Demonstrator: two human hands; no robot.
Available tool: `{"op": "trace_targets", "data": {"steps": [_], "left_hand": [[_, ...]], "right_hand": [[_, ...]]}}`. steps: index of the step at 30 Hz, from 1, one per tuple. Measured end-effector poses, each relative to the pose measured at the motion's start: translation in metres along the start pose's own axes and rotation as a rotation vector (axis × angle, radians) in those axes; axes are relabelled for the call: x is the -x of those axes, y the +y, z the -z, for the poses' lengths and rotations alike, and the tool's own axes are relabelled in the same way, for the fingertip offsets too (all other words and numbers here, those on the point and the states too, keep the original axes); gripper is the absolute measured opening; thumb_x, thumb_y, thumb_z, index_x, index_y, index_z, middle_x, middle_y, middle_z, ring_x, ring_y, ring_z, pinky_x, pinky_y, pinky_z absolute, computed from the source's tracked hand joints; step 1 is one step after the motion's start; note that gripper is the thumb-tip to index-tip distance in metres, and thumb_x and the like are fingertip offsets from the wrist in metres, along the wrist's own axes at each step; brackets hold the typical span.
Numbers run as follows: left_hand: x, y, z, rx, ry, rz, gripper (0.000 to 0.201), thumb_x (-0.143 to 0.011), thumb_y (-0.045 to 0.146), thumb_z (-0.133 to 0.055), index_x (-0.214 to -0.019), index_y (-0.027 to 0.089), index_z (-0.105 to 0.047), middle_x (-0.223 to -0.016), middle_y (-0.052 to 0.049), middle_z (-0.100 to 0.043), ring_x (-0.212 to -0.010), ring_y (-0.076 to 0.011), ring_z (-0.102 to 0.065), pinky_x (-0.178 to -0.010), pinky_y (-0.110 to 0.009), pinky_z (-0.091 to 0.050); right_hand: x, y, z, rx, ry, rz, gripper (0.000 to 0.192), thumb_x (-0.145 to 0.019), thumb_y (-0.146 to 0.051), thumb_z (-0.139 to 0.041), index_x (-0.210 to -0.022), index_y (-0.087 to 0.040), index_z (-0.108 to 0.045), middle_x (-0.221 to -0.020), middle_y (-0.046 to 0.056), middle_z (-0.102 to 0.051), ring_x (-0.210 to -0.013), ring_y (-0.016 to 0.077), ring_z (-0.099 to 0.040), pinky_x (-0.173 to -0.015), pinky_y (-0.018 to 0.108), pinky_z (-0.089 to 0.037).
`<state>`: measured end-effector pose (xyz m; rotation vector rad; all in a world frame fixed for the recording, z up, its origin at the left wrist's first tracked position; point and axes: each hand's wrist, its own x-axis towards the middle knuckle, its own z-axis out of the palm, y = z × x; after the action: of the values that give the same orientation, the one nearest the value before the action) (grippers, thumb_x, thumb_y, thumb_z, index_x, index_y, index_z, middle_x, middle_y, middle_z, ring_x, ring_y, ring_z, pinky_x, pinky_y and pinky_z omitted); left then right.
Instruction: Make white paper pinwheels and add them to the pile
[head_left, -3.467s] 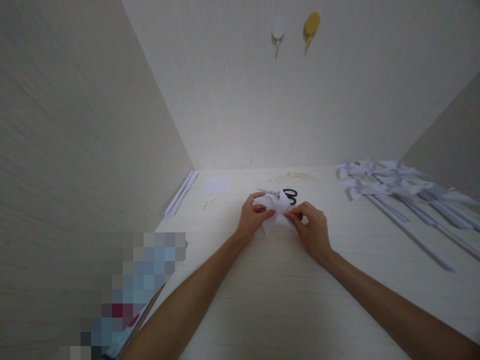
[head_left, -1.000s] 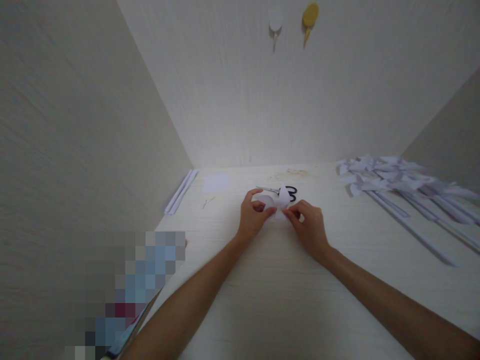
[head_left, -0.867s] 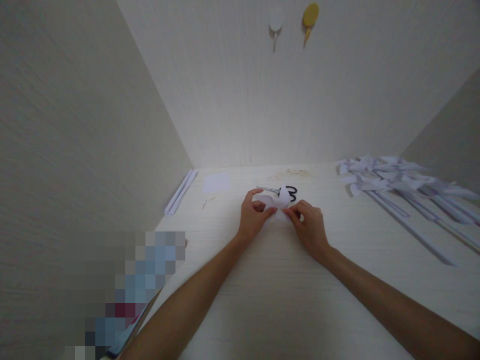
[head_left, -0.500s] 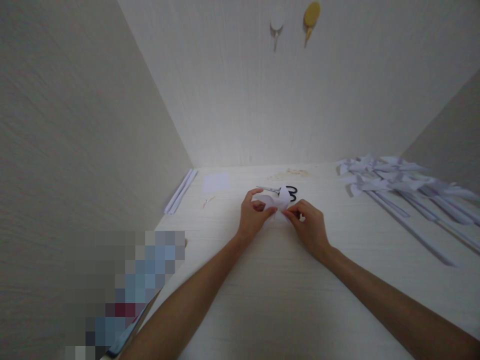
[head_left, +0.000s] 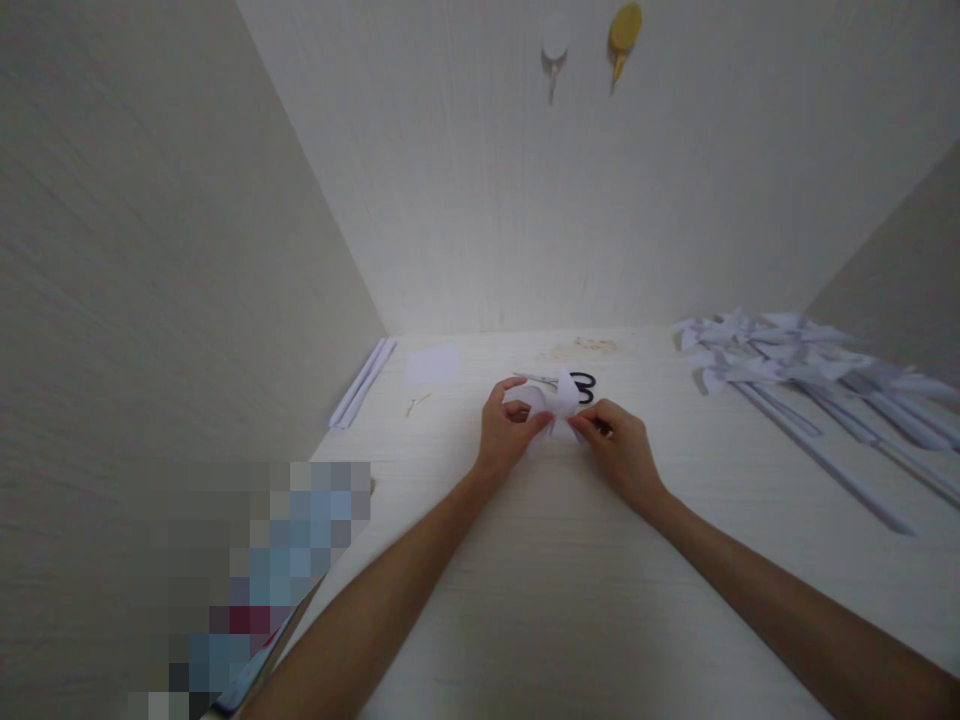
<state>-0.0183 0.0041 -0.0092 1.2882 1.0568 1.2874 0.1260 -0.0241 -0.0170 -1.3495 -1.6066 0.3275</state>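
Centrally, folded white paper piece [head_left: 553, 408] pinched flat on counter [head_left: 540, 560]: left hand [head_left: 504, 432] fingers at nine o'clock, right hand [head_left: 621, 455] fingers at three. Scissors [head_left: 571, 384] just behind at twelve.

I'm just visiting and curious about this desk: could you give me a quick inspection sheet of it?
Surface: pale wood-grain table.
Job's things: folded white paper piece, pinched by both hands.
Clutter: black-handled scissors behind the paper; pile of white paper pinwheels on sticks at right; paper strips and a small paper square at left.
Hands: left hand and right hand grip the paper.
Cables: nothing seen.
Surroundings: pale walls; two wall hooks.
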Motion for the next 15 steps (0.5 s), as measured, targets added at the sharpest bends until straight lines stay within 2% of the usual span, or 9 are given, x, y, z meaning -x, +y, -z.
{"op": "trace_targets", "data": {"steps": [15], "left_hand": [[0.0003,0.0016,-0.0013,0.075,0.004,0.028,0.058,-0.048,0.018,-0.071,-0.099,0.016,-0.044,-0.057,0.005,-0.057,-0.048,-0.0083,-0.055,-0.047,-0.017,-0.042]], "right_hand": [[0.0002,0.0005,0.0008,-0.056,-0.007,-0.009,0.02,-0.073,-0.029,-0.052,-0.058,-0.017,-0.055,-0.057,0.001,-0.054,-0.052,0.0122,-0.046,-0.049,0.024,-0.036]]}}
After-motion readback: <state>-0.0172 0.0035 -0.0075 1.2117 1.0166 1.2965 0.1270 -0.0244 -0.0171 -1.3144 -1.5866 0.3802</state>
